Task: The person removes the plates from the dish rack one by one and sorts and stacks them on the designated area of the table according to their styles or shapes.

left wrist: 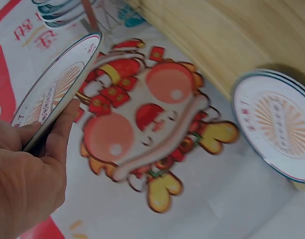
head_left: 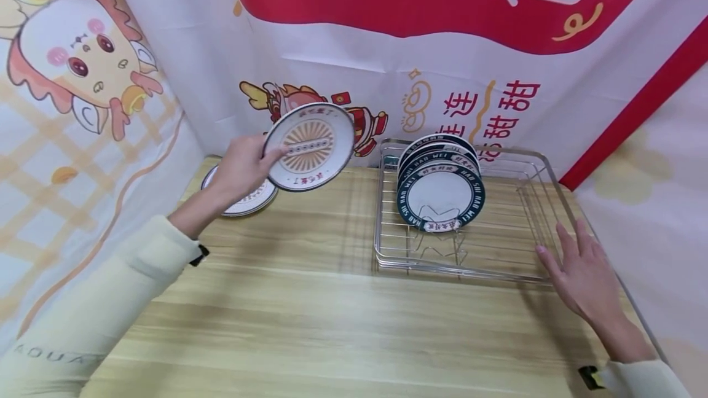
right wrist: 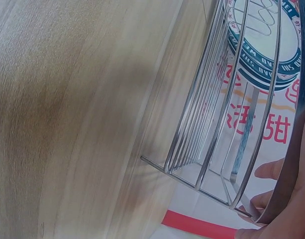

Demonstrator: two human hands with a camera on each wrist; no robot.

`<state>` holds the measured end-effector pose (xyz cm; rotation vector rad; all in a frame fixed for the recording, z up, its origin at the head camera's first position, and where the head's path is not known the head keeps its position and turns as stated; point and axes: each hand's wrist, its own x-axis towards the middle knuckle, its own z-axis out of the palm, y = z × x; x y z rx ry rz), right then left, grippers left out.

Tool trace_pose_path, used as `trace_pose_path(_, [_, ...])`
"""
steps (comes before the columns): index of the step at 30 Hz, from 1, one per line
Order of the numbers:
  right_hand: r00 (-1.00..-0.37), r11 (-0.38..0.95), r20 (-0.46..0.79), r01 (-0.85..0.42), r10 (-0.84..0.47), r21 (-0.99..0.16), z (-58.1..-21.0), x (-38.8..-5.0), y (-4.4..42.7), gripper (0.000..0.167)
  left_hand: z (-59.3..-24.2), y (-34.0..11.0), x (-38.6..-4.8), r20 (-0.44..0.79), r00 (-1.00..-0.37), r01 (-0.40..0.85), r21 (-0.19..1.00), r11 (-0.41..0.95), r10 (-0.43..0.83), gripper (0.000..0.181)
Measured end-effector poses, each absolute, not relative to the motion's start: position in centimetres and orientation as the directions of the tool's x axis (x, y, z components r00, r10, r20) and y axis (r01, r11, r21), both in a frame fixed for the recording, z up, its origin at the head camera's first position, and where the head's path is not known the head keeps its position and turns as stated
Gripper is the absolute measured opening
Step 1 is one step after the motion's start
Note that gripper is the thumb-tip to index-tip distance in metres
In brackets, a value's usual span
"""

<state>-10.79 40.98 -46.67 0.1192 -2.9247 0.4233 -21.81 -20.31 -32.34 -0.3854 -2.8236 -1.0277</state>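
Observation:
My left hand [head_left: 243, 167] holds a white plate [head_left: 312, 146] with an orange sunburst design by its edge, raised and tilted above the table. In the left wrist view, the thumb lies on the plate's face and the fingers behind it. Below and beyond that hand lies a small stack of matching plates [left wrist: 276, 124], partly covered by it in the head view. At the right, my right hand [head_left: 589, 278] grips the near right corner of a wire dish rack [head_left: 459, 270]. Its fingertips [right wrist: 271, 169] reach down over the metal rim.
Several dark-green-rimmed plates [head_left: 440, 195] stand upright, one behind another, in the rack's left part. The wooden table [head_left: 310, 324] extends in front. A printed cloth [head_left: 332, 48] hangs behind, and more cloth [head_left: 50, 201] covers the left side.

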Motion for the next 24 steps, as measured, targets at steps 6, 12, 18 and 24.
trace_pose_path(6, [-0.978,0.958,0.200,-0.104,-0.051,-0.268,-46.8,-10.7,40.9,0.074,-33.5,-25.6,-21.9,0.106,-0.992,0.115,0.620,0.776,0.062,0.043])
trace_pose_path(12, [-0.979,0.960,0.196,-0.102,-0.051,-0.260,-46.7,-10.7,40.7,0.075,-35.8,-30.6,-22.9,0.061,-0.995,-0.029,0.606,0.795,-0.083,0.049])
trace_pose_path(18, [-0.978,0.959,0.202,-0.100,-0.046,-0.266,-46.7,-10.5,40.7,0.075,-37.8,-34.2,-23.4,-0.111,-0.979,-0.199,0.680,0.706,-0.169,0.055])
trace_pose_path(24, [-0.978,0.963,0.205,-0.094,-0.042,-0.254,-46.8,-10.6,40.7,0.074,-39.7,-36.5,-23.3,-0.225,-0.959,-0.284,0.757,0.588,-0.174,0.047])
